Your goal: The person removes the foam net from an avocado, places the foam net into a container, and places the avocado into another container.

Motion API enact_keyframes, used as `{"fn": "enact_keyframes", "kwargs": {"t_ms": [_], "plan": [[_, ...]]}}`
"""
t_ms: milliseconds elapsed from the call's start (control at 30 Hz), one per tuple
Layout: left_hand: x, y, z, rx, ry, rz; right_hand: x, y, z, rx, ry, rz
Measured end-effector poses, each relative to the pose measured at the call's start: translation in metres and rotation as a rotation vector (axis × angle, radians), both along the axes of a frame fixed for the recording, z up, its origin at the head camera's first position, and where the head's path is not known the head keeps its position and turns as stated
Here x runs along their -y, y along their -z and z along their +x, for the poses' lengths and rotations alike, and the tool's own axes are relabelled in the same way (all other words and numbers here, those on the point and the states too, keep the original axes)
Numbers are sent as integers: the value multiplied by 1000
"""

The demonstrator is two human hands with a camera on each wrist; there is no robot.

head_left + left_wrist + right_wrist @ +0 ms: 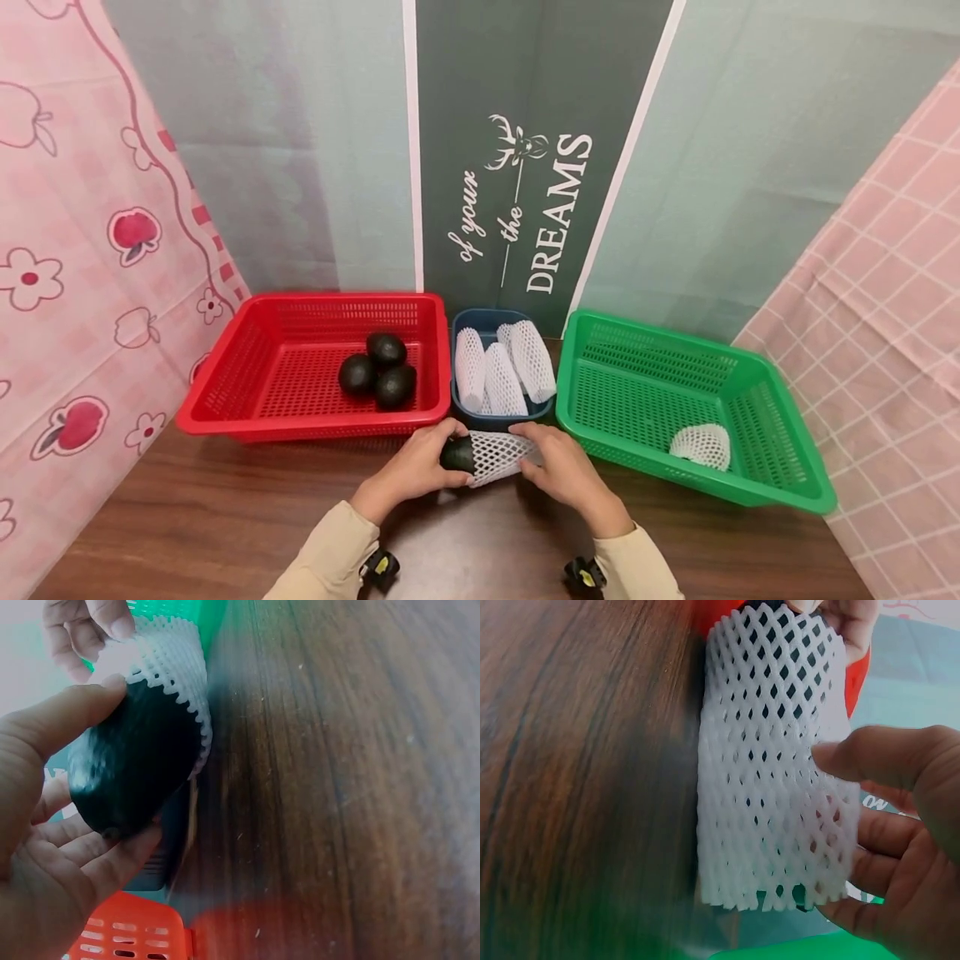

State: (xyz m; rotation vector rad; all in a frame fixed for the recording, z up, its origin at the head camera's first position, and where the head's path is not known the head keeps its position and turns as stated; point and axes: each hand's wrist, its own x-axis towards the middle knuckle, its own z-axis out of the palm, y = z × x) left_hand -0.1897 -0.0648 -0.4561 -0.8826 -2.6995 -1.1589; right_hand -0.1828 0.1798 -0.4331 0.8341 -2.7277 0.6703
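A dark avocado (135, 757) lies sideways in my left hand (418, 465), gripped between thumb and curled fingers near its bare end. Its other end is inside a white foam net sleeve (776, 765), which stretches off to the right in the head view. My right hand (558, 467) pinches that sleeve, thumb on the near side and fingers behind. Both hands are close over the wooden table, just in front of a small blue bin (480, 320). In the right wrist view, the sleeve's far end hangs past the avocado, slack and open.
At the left, a red basket (300, 427) holds several avocados (395, 387). More foam net sleeves (504, 379) fill the blue bin in the middle. Inside the green basket (637, 457) at the right is a net-covered item (701, 445). Curtains hang behind and on both sides.
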Motion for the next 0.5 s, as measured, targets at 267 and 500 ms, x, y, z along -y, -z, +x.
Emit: {"fn": "enact_keyframes", "kwargs": {"t_ms": [267,500], "plan": [[1,-1,-1,26,38,-24,5,-1,-4,-51,-7,19],[3,-1,-2,15,43,-33,8,-2,-6,-64,-14,12]]}}
